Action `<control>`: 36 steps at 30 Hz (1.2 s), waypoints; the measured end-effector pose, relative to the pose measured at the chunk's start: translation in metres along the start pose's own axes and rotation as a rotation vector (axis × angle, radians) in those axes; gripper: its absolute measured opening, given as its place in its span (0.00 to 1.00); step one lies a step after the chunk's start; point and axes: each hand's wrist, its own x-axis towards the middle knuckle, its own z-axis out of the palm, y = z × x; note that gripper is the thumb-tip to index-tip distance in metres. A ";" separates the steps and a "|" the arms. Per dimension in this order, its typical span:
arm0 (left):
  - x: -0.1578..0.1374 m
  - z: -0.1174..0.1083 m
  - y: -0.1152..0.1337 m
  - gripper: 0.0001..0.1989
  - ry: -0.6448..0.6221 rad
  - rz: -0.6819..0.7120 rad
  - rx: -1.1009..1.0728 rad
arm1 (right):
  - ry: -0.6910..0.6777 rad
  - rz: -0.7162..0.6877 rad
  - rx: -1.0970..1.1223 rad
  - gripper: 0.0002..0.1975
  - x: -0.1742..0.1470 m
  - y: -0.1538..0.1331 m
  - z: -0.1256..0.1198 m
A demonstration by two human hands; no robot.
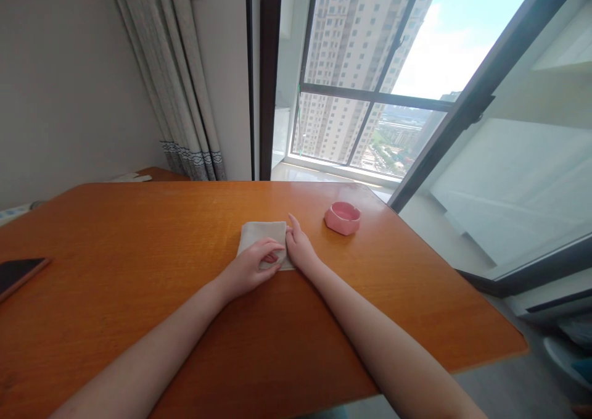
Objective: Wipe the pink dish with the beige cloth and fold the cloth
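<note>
Together, both hands rest on a folded cloth (261, 240) mid-tabletop (139, 283): the left hand (252, 265) presses its near edge flat, the right hand (300, 246) steadies its right side. A pink dish (343, 217) sits just beyond, a phone (18, 274) far left.

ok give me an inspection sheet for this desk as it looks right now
surface: orange wooden table, glossy
job's things: folded pale cloth lying flat near the far edge
clutter: pink dish right of the cloth, apart from it; dark phone at the left edge
hands: left hand resting on the cloth; right hand pressing its right edge
cables: nothing seen
surroundings: grey curtain, large window with tower blocks outside
</note>
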 end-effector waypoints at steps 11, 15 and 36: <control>0.000 -0.020 -0.014 0.10 0.458 -0.084 0.167 | -0.010 -0.030 -0.144 0.17 0.003 0.002 -0.010; 0.002 -0.023 -0.036 0.14 0.437 -0.204 0.160 | 0.030 -0.054 -0.123 0.18 0.007 0.006 -0.011; -0.005 -0.026 -0.058 0.27 0.045 -0.494 0.595 | -0.341 -0.144 -0.516 0.29 -0.014 -0.017 -0.005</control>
